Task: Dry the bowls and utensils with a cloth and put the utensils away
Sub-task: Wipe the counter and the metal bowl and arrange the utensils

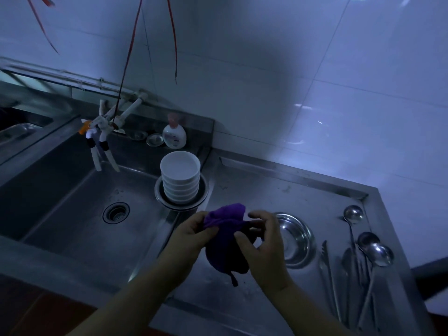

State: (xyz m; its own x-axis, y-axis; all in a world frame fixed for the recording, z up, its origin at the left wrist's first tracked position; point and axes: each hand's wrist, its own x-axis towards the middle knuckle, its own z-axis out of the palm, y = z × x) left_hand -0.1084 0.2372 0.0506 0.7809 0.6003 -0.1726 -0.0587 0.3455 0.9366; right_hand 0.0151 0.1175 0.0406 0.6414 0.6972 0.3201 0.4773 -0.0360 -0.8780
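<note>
Both my hands hold a purple cloth [225,241] above the steel counter, just right of the sink. My left hand [194,235] grips its upper left part; my right hand [263,246] pinches its right side. To the right of the cloth lies a steel bowl [299,241] on the counter. Further right lie several steel utensils: ladles [374,251], a spoon [353,214] and tongs [326,265]. A stack of white bowls [180,178] stands in a round steel dish [160,197] at the sink's right rim.
The steel sink [72,214] with its drain [116,212] fills the left. White taps [101,141] hang over it. A soap bottle [174,135] and small steel dishes [155,139] stand on the back ledge. Red cords [128,52] dangle from above. The counter's right edge [397,238] is near the utensils.
</note>
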